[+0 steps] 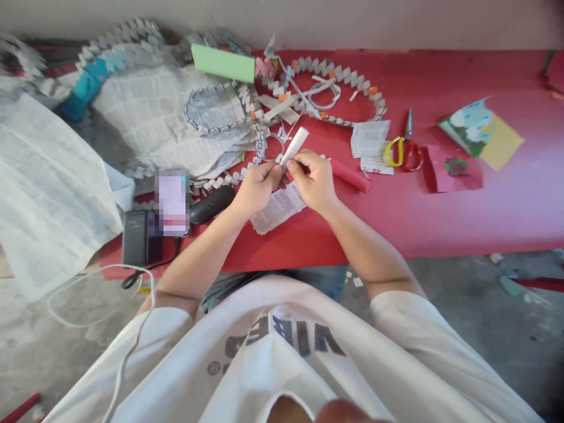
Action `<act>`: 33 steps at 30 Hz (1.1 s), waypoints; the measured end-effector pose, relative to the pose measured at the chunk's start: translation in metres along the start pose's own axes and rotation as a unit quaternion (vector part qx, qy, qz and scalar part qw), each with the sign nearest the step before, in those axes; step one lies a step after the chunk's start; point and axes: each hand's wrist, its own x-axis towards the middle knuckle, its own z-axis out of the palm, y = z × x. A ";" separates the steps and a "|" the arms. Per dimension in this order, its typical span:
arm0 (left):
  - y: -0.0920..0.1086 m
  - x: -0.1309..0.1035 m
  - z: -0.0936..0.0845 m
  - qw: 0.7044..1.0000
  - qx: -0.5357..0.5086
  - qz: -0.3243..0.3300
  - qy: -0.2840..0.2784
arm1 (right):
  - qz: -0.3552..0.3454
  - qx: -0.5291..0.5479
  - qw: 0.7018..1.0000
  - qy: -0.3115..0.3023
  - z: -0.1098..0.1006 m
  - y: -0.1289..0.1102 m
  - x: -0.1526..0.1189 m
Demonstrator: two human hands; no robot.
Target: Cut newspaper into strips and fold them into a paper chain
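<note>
A narrow folded paper strip [298,141] slants up and away between my two hands, above the red table. My left hand [261,185] pinches its lower end between thumb and fingers. Beside it, my right hand [315,179] has thumb and forefinger closed on the strip's right edge. Beneath the hands lies a stack of printed paper pieces [277,210], partly covered by them. A red rolled piece [351,175] rests just right of my right hand. Folded-paper chains [352,75] curl across the table behind the hands.
Scissors [408,150] with yellow and red handles lie to the right, near a red paper square [453,173] and a patterned paper [469,126]. Newspaper sheets [141,111] spread at left. A phone [173,202], a black case [213,204] and a black power bank [138,238] sit near the front edge.
</note>
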 end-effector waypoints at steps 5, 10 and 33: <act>0.007 -0.006 0.003 0.986 0.084 0.084 0.118 | -0.053 -0.047 0.997 -0.007 0.001 -0.001 -0.003; 0.013 -0.011 0.005 0.981 0.067 0.109 0.147 | -0.097 -0.119 0.988 -0.033 0.001 -0.009 -0.010; 0.006 0.005 -0.016 0.950 -0.040 0.205 0.234 | -0.125 -0.122 0.979 -0.109 0.002 -0.017 -0.011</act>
